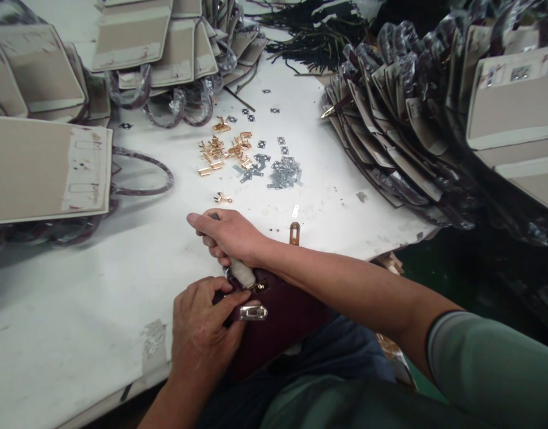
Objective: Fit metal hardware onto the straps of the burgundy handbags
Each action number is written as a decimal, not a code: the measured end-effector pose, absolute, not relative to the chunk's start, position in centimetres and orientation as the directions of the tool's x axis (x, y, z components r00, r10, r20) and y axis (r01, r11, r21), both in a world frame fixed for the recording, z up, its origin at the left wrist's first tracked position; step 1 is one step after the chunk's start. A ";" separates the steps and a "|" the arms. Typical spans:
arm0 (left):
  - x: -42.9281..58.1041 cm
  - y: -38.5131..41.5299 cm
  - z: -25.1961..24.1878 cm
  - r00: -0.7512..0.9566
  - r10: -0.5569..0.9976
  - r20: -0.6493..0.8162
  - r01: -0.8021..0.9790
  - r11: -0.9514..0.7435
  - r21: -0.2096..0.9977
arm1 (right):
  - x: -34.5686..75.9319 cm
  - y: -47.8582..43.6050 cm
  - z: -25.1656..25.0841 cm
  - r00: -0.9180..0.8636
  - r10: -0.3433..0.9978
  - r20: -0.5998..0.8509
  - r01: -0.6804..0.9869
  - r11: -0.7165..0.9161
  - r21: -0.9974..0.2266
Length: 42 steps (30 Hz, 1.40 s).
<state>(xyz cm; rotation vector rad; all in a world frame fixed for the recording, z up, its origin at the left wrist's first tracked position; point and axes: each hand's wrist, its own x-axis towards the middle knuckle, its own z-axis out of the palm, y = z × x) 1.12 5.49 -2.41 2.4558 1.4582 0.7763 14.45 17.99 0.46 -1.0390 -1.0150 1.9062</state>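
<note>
Presently: your right hand, closed round a pale-wrapped tool; your left hand, on the maroon bag at the table edge, pinch unclear. Risk: a slipping tool could scratch the lock plate.

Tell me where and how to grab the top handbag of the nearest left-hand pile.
Probably best by the outer bend of its handle, coming from the right: the handbag lies flat and the loop juts past its edge, open to that side.

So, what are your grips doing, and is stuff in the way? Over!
Right grip: closed round tool. Left grip: on maroon piece. Gold parts: farther back, apart from both.
</note>
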 end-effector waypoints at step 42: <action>1.4 2.3 -0.8 0.069 0.879 0.472 0.650 -0.398 0.647 | 22.6 -5.5 2.4 -0.076 0.996 -0.039 0.193 -0.024 -0.981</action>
